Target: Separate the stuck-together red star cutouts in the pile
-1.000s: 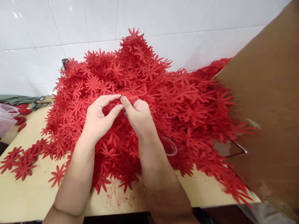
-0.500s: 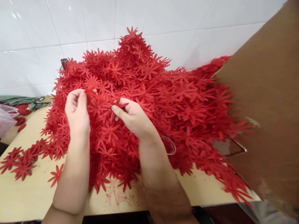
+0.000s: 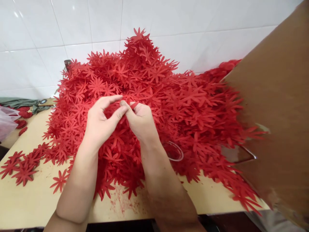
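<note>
A big heap of red star-shaped artificial flower pieces (image 3: 154,74) covers the table, their narrow petals overlapping. Over the middle of the heap my right hand (image 3: 141,120) is closed, pinching a red flower piece (image 3: 134,104) between thumb and fingers; most of that piece is hidden by the hand. My left hand (image 3: 102,117) is right beside it, thumb and forefinger apart in a curve. Its thumb tip meets or nearly meets the right thumb, and I see nothing held in it.
A brown cardboard sheet or box side (image 3: 272,106) stands at the right. A clear plastic ring (image 3: 177,154) lies among the flowers. Loose flower pieces (image 3: 24,169) lie at the left on the pale tabletop (image 3: 26,206). White tiles (image 3: 103,22) rise behind; a plastic bag (image 3: 8,119) is far left.
My left hand has moved right, from the heap's left part to beside my right hand, its thumb and forefinger now spread. The right hand stays nearly in place, still pinching its flower piece.
</note>
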Motion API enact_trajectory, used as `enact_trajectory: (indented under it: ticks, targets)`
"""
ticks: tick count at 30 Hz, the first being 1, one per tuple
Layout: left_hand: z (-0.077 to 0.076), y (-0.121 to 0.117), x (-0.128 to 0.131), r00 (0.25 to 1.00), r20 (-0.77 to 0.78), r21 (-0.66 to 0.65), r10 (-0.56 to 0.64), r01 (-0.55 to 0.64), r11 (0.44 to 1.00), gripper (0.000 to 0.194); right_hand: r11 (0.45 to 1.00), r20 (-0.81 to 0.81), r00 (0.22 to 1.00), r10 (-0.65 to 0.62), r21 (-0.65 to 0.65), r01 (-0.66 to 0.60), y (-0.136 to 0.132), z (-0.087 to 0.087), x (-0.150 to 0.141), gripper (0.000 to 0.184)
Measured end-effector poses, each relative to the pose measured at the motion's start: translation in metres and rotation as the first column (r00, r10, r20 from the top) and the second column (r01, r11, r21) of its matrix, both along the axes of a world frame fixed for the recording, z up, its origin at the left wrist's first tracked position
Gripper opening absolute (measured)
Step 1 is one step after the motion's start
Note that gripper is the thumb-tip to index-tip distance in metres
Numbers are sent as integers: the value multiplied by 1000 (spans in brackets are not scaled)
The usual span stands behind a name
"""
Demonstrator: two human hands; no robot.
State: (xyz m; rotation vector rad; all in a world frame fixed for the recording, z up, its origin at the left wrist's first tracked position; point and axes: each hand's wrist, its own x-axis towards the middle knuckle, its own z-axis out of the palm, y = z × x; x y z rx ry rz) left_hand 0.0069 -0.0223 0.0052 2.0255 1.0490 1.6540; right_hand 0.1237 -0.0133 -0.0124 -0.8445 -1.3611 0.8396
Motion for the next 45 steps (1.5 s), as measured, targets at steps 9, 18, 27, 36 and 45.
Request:
enact_trajectory:
  ticks: [9,18,27,36,45]
  targets:
    - [-7,12,-6,992,-114,65,51,-44,997,22,983,-57,983,176,-43,-178,2,0,3,47]
    - [-10,14,4,979,176,80,99,-114,990,11,946,35,945,325,-22,-325,-4,6,3,27]
    - [-9,41,-56,841,516,65,160,-225,972,27,989,-59,989,132,-58,-136,3,1,11,16]
    - [-1,5,-2,998,33,128,57,-61,990,21,994,128,986,-109,19,107,3,-2,6,35]
    - [-5,8,2,1000,20,-74,11,-10,997,14,996,30,996,87,1,-87,3,1,5,50]
